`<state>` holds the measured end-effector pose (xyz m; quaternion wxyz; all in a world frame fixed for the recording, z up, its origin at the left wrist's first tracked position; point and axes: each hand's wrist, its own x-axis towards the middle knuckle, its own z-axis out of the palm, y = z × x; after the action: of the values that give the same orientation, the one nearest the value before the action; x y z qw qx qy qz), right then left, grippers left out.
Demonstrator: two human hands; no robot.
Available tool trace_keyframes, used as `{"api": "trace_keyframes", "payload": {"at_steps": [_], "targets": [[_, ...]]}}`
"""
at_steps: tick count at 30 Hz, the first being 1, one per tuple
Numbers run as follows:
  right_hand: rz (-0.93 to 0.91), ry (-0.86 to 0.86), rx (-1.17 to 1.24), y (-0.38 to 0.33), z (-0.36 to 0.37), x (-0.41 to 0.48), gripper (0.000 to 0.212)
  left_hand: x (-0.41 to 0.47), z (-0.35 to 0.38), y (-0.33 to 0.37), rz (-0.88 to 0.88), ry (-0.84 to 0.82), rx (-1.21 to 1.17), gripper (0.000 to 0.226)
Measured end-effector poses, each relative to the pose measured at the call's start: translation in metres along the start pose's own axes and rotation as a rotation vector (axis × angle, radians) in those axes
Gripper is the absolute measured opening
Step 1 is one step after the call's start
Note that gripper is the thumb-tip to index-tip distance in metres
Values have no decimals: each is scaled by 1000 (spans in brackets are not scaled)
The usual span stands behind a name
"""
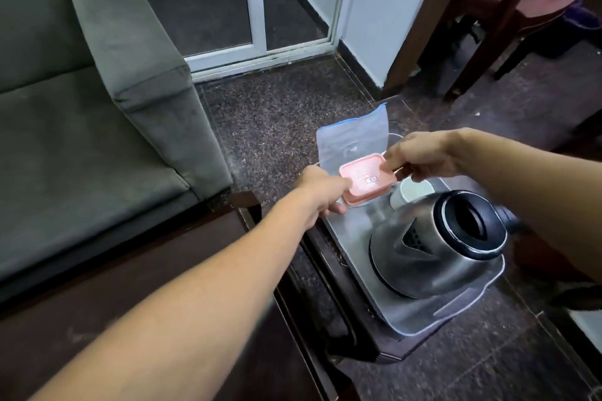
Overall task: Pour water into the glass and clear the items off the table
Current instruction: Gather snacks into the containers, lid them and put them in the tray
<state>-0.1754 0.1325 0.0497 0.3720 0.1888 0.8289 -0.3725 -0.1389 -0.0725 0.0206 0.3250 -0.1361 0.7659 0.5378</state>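
A small pink lidded box [366,182] is held above a low glass-topped table [420,316]. My left hand [321,195] grips its near left corner. My right hand [420,156] pinches its far right edge. A clear zip bag with a blue strip [355,137] stands up just behind the box. A steel kettle with a black rim [436,244] sits on the table, its lid off. Between kettle and box a white cup or glass [412,194] shows, partly hidden.
A grey sofa [81,107] with a dark wooden arm [163,270] fills the left. Dark speckled floor [277,114] lies beyond the table. A sliding glass door [257,10] is at the back. Wooden chairs [508,10] stand at the upper right.
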Motion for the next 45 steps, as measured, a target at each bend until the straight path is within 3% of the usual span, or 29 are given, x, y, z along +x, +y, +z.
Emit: {"api": "trace_keyframes", "payload": {"at_steps": [7,13,16,21,29,35,43,45], "targets": [[-4,-155,-41,17,10,30,16,24,7,-2,-34,-33,247,17],[34,-269,-87,23,13,51,21,36,18,-1,-140,-167,455,22],[54,-271,-135,25,17,59,22,39,19,6,-157,-221,526,13],[36,-279,-131,27,17,65,23,39,14,13,-188,-288,613,28],[29,-249,-167,18,19,64,24,27,15,22,-143,-267,687,7],[42,-232,-157,17,22,59,24,31,21,21,-57,-121,906,21],[105,-210,-156,10,21,49,28,30,19,16,-28,23,975,82],[123,-205,-202,2,19,44,32,29,15,15,-6,49,956,87]]}}
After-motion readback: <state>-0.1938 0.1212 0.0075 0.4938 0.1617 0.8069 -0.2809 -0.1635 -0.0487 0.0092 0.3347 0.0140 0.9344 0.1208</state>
